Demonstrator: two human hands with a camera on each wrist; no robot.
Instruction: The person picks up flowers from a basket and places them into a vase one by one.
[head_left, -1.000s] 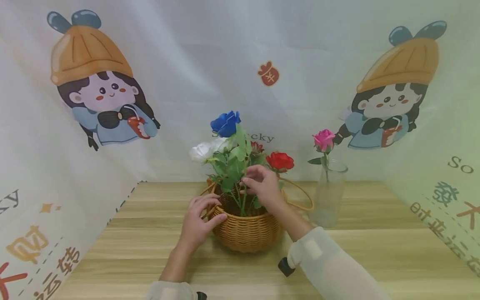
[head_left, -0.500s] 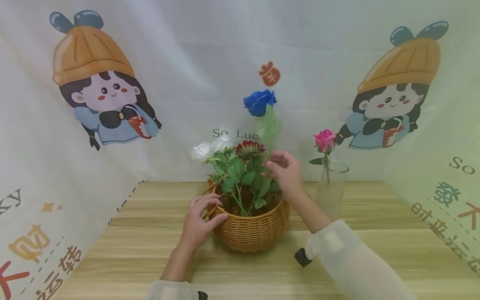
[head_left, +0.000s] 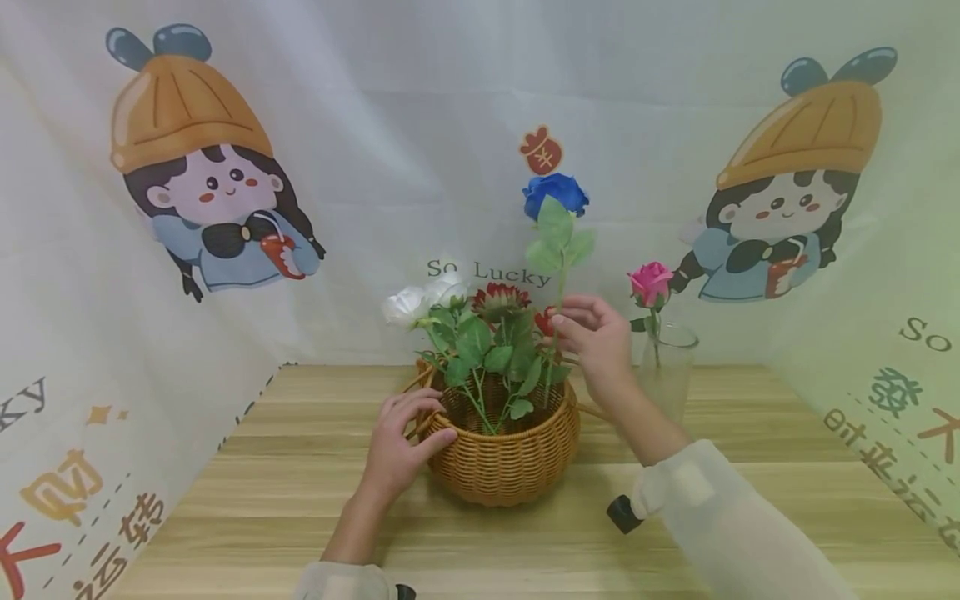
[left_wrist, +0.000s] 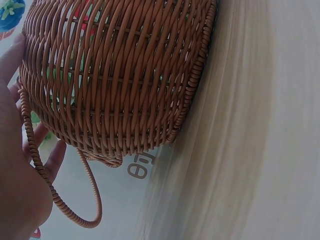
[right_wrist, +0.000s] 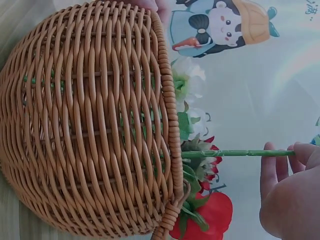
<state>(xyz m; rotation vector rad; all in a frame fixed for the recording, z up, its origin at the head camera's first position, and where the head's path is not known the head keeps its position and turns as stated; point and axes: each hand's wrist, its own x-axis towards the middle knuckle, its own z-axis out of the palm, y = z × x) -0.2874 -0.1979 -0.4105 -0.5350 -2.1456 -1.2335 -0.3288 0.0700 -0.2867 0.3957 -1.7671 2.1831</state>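
Observation:
My right hand (head_left: 603,350) pinches the green stem (right_wrist: 235,153) of a blue rose (head_left: 555,196) between thumb and fingers. The bloom stands high over the right side of a wicker basket (head_left: 502,475), and the stem's lower part runs down past the rim into it. At the basket's left side my left hand (head_left: 401,442) holds the rim, its fingers curved around the edge near a looped handle (left_wrist: 92,200). White roses (head_left: 408,306), a dark red flower (head_left: 501,302) and a red rose (right_wrist: 210,215) rise from the basket; in the head view my right fingers partly cover the red rose.
A pink rose (head_left: 649,283) stands in a clear glass vase (head_left: 678,367) right of the basket, partly behind my right forearm. Everything sits on a wood-grain table (head_left: 300,467), with a printed cloth (head_left: 390,125) behind and at the sides.
My right hand has moved right with the blue rose, which rose from among the other flowers and now stands upright at the right side. The left hand stays on the basket.

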